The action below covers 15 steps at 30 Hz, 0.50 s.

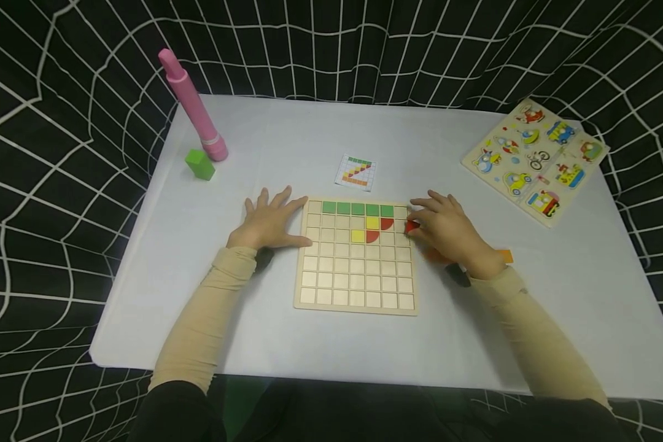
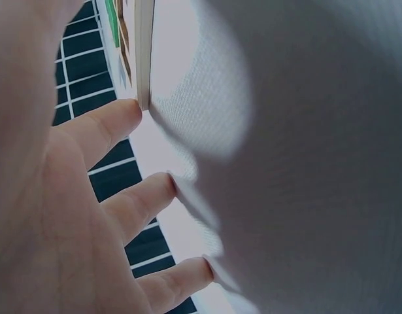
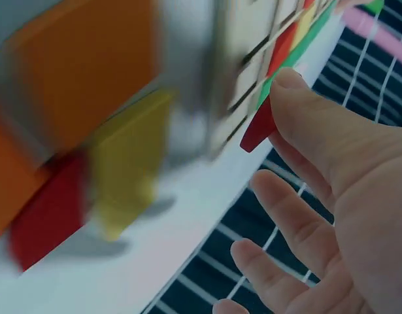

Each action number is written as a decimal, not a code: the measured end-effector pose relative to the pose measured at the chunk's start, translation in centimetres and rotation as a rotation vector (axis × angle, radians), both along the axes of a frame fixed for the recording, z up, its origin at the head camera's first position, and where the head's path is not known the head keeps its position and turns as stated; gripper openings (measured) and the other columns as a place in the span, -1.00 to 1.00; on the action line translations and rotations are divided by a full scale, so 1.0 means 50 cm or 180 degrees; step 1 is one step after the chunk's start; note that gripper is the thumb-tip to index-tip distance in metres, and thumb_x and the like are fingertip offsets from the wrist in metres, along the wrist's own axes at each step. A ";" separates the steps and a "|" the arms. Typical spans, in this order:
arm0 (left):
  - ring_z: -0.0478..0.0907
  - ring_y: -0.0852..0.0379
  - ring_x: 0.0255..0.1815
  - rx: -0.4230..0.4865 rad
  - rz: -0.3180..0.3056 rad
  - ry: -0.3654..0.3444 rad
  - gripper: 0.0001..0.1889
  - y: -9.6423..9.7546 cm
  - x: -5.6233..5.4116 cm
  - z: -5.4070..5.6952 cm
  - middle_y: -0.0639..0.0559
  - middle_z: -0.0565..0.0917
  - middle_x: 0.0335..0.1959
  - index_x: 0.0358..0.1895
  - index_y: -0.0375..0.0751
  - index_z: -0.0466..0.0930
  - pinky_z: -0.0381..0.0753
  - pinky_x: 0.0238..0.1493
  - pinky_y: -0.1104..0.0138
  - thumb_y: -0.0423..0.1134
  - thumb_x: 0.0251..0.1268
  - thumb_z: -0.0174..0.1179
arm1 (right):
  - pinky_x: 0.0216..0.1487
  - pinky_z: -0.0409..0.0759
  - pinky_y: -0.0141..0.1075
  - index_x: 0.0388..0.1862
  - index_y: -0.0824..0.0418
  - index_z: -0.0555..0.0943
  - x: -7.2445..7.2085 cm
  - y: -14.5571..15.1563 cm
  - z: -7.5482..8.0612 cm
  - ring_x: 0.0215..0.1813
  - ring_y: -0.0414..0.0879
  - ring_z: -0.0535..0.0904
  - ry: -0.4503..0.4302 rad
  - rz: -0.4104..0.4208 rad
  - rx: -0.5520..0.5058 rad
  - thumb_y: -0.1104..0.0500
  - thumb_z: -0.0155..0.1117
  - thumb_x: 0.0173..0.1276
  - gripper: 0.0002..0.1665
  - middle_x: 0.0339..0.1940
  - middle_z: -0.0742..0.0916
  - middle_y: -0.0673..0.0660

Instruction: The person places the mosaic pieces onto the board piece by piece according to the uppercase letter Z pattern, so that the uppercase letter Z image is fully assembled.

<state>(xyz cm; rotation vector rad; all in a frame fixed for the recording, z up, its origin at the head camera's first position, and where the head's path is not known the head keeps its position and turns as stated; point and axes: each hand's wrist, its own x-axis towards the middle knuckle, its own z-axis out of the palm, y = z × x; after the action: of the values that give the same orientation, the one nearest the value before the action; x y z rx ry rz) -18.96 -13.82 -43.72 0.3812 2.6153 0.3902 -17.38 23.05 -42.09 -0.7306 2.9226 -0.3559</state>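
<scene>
A wooden grid board [image 1: 355, 265] lies flat on the white table. Green tiles [image 1: 358, 209] fill part of its top row; below sit yellow squares [image 1: 357, 236] and red quarter-round tiles [image 1: 372, 236]. With fingers spread, my left hand [image 1: 267, 222] touches the board's left edge. Just off the upper right edge, my right hand [image 1: 447, 228] pinches a red tile [image 3: 259, 127] between thumb and finger. A printed pattern card [image 1: 356, 172] lies behind the board. Under the right hand and wrist are loose orange [image 3: 96, 65], yellow [image 3: 132, 157] and red [image 3: 53, 209] tiles, partly hidden in the head view.
A pink stick-like object [image 1: 196, 110] stands at the back left beside a green block [image 1: 200, 164]. Toward the back right lies a wooden picture puzzle [image 1: 508, 162] with vehicles and toys. Dark netting with white cords [image 1: 331, 52] borders the table's far side.
</scene>
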 end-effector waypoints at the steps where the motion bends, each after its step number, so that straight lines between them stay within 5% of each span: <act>1: -0.33 -0.59 0.68 -0.0001 -0.0001 -0.0003 0.09 0.000 0.000 0.000 -0.14 -0.14 0.76 0.69 0.18 0.00 -0.26 0.53 -0.56 0.41 0.16 0.33 | 0.54 0.13 0.51 0.01 0.29 0.74 0.000 -0.009 0.001 0.58 0.49 0.27 0.0017 0.0039 -0.0012 0.15 0.48 0.33 -0.66 0.42 0.60 0.35; 15: -0.33 -0.61 0.68 -0.0029 -0.0038 -0.0001 0.08 -0.002 -0.004 -0.006 -0.14 -0.15 0.76 0.69 0.18 -0.01 -0.25 0.51 -0.58 0.41 0.18 0.32 | 0.53 0.32 0.38 -0.10 0.19 0.78 0.018 -0.129 -0.003 0.54 0.41 0.38 0.0258 0.0807 -0.0154 0.11 0.55 0.27 -0.73 0.33 0.68 0.25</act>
<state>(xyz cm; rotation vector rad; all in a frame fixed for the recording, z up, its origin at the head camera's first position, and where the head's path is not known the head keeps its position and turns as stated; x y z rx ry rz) -19.17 -13.91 -44.02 0.3934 2.6125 0.3744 -16.47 16.61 -42.26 -1.1324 2.8543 -0.3800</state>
